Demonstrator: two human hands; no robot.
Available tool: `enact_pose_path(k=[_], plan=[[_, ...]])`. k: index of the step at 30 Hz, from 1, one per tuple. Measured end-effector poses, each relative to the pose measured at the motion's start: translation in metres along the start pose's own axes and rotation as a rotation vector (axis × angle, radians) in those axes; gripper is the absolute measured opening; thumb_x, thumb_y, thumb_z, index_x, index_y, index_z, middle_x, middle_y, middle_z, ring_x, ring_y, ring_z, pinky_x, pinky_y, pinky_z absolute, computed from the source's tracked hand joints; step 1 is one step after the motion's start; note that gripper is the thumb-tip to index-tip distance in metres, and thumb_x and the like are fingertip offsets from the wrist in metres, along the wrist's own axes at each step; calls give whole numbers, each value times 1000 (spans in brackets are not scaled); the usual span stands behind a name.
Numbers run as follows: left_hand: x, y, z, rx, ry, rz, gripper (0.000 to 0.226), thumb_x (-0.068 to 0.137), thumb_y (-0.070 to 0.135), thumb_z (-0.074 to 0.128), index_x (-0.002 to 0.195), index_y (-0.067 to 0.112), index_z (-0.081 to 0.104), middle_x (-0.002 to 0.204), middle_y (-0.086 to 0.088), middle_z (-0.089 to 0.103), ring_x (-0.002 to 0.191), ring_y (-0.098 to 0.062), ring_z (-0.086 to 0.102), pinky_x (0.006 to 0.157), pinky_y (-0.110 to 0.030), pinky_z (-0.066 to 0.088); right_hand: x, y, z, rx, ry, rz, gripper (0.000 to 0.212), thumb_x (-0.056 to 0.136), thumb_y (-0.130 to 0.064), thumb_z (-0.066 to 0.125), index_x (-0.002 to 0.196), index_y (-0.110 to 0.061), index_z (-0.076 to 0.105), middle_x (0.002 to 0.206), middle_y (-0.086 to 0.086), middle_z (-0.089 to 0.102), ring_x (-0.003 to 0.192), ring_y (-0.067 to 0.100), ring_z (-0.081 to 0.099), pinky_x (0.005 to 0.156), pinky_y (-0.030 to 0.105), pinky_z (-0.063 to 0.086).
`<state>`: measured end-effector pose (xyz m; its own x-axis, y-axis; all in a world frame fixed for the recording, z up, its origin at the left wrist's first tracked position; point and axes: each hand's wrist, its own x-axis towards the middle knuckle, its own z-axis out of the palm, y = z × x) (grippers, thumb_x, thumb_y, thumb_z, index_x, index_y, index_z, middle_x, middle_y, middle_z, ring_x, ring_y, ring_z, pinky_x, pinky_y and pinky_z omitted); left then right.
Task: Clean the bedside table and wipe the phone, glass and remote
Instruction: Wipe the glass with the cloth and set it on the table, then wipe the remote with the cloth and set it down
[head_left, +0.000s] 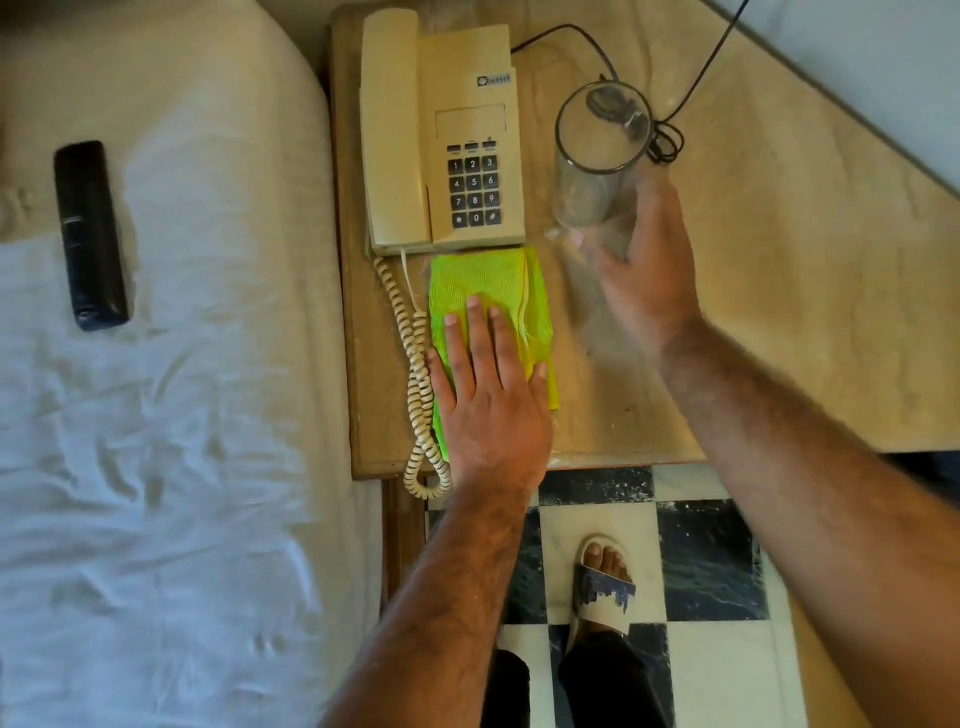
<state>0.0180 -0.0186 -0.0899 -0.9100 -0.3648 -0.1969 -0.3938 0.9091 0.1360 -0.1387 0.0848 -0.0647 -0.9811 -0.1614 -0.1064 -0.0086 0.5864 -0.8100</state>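
Observation:
A cream phone sits at the back left of the wooden bedside table, its coiled cord trailing to the front edge. In front of the phone lies a folded green cloth, and my left hand presses flat on it with fingers spread. My right hand grips a clear glass near its base, tilted and lifted just right of the phone. The black remote rests on the bed at the left, away from both hands.
The white bed borders the table on the left. A thin black cable curls on the table behind the glass. A checkered floor and my sandalled foot lie below the table's front edge.

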Motion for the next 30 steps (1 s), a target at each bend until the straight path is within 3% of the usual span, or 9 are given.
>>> enact_pose_path(k=[3,5,7,9,13,17,22,26,30], plan=[[1,1,-8,-6,-55,-5,72,110,53,23,167,10,12,176,-11,2,162,-34,2,129,-58,12,-49,17,12,-395,40,-6,74,106,-45,57,160,0,35,168,20,34,157,33,32,130,47,28],[7,1,-24,-5,-71,-9,73,107,59,20,162,11,29,173,-13,16,160,-35,15,128,-57,15,-75,28,21,-617,-4,-76,78,108,-56,39,164,-1,28,174,18,22,163,33,19,133,50,14],[20,-2,-45,-92,29,3,68,107,59,24,141,11,57,159,-15,43,146,-35,40,124,-54,26,-82,38,23,-706,0,-93,82,107,-61,25,166,-4,22,176,16,17,164,31,13,133,51,11],[38,-26,-65,-124,185,-9,59,108,53,30,130,12,66,147,-13,54,134,-33,51,117,-49,35,-81,40,30,-726,34,-105,84,107,-63,19,166,-5,21,176,16,17,164,31,15,132,52,12],[80,-107,-98,-57,425,-227,52,108,40,42,145,6,55,154,-21,48,144,-37,43,120,-50,33,-79,43,32,-751,66,-122,83,107,-63,17,166,-4,21,175,17,19,164,32,16,132,52,13],[103,-201,-113,38,388,-565,61,110,43,37,161,10,31,168,-20,24,157,-36,23,128,-49,22,-82,43,33,-752,90,-127,80,107,-60,23,166,-6,20,175,16,18,164,32,15,133,52,11],[111,-252,-122,-11,376,-579,56,107,32,50,157,11,34,155,-16,41,140,-36,44,108,-52,48,-82,40,33,-736,98,-117,78,107,-58,27,165,-6,21,175,16,19,163,31,15,132,53,13],[114,-253,-134,-43,331,-562,51,106,20,52,153,9,37,148,-20,46,133,-39,48,105,-50,47,-83,40,34,-721,93,-107,78,106,-58,27,165,-7,22,175,15,19,163,31,15,132,52,13],[104,-227,-158,-551,404,-645,35,108,20,41,139,8,49,134,-16,65,118,-30,66,97,-41,53,-82,34,33,-663,76,-101,78,105,-55,34,165,-5,28,175,15,22,163,31,18,133,49,10]])
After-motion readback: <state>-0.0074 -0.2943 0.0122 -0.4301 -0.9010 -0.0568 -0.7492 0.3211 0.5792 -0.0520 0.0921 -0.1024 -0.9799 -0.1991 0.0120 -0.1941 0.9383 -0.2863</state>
